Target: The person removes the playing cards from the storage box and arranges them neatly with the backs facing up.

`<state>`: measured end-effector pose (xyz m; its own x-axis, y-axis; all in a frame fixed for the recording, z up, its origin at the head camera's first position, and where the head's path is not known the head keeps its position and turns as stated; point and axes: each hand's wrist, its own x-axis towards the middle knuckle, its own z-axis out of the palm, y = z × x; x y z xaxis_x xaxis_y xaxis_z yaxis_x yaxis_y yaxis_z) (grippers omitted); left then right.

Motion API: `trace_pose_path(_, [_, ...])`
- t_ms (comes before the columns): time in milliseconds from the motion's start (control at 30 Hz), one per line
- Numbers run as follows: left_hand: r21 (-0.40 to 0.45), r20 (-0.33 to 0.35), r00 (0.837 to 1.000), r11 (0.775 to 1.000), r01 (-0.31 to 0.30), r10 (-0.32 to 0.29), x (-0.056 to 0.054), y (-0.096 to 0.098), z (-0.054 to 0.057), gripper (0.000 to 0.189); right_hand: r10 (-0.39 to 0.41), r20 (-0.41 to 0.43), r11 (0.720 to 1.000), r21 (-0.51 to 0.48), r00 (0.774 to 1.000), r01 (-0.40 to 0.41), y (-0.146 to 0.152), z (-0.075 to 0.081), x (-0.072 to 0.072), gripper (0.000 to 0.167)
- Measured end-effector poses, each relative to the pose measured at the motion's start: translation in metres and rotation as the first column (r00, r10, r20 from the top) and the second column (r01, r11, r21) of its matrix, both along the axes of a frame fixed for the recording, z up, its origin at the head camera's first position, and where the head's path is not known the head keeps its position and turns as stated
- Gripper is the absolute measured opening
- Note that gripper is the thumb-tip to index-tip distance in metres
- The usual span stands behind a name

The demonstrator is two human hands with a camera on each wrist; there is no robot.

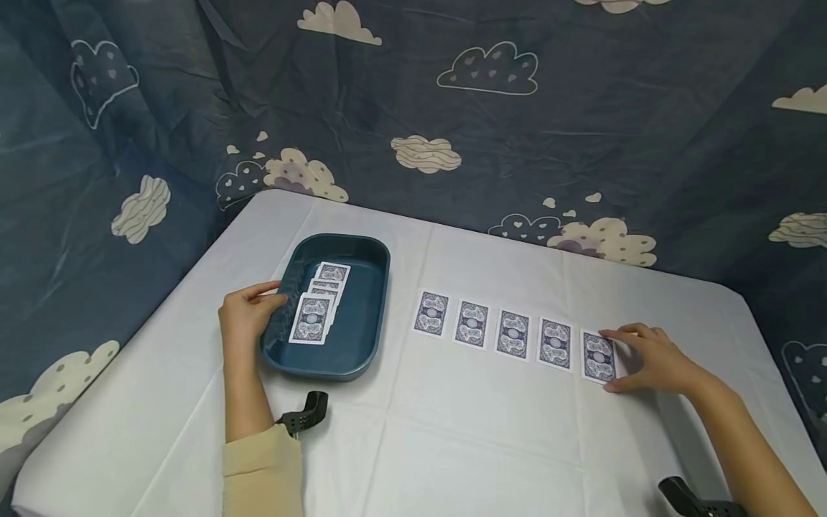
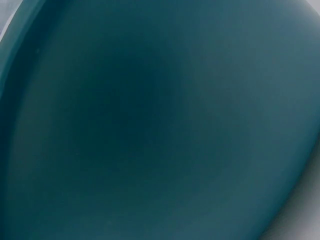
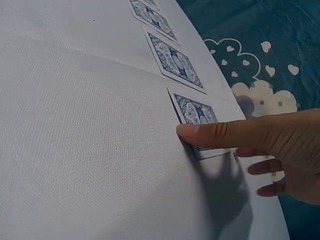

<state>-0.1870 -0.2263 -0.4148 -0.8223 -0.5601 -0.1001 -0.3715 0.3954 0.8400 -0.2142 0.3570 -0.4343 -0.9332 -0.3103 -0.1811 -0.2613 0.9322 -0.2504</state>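
Note:
My left hand (image 1: pixel 248 316) grips the left wall of a dark teal tray (image 1: pixel 381 316), thumb at the rim. Inside the tray lies an overlapping column of face-down playing cards (image 1: pixel 311 319). On the right, my right hand (image 1: pixel 655 361) pinches the rightmost playing card (image 1: pixel 598 357) by its far and near edges between fingers and thumb. In the right wrist view the thumb (image 3: pixel 220 134) crosses over this blue-and-white patterned card (image 3: pixel 197 110). The tray's teal surface (image 2: pixel 150 125) fills the left wrist view, where the left hand is out of sight.
Left of the held card, several more face-down cards (image 1: pixel 514 334) form a spaced row across the white tablecloth (image 1: pixel 478 424). A dark cloud-patterned curtain (image 1: pixel 413 108) hangs behind the table. Black wrist-worn devices sit by the left forearm (image 1: pixel 304 413) and right forearm (image 1: pixel 701 499).

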Motion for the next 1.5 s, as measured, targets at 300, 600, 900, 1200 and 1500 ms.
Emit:
trace_pose_path(300, [-0.005,-0.006,1.000,1.000,-0.002,0.002,0.000,-0.004,0.001,0.037,-0.067,-0.155,0.995,-0.078,0.986,0.055,-0.043,0.019,-0.019,0.097])
trace_pose_path(600, [0.005,-0.014,1.000,1.000,-0.003,0.003,-0.004,-0.002,-0.002,0.035,0.155,-0.361,0.964,-0.149,0.920,-0.220,-0.183,0.044,-0.045,0.085])
trace_pose_path(900, [0.033,0.019,1.000,0.999,0.018,-0.019,-0.004,-0.003,-0.002,0.037,0.354,-0.449,0.882,-0.130,0.820,-0.453,-0.310,0.054,-0.048,0.084])
trace_pose_path(1200, [0.010,0.015,1.000,1.000,0.025,-0.025,-0.003,-0.008,-0.001,0.037,0.522,-0.401,0.842,0.098,0.753,-0.531,-0.395,0.029,-0.035,0.094])
trace_pose_path(1500, [-0.018,-0.022,0.999,0.999,0.043,-0.044,-0.001,-0.007,-0.003,0.035,0.544,-0.244,0.838,0.204,0.803,-0.506,-0.437,0.005,-0.029,0.100])
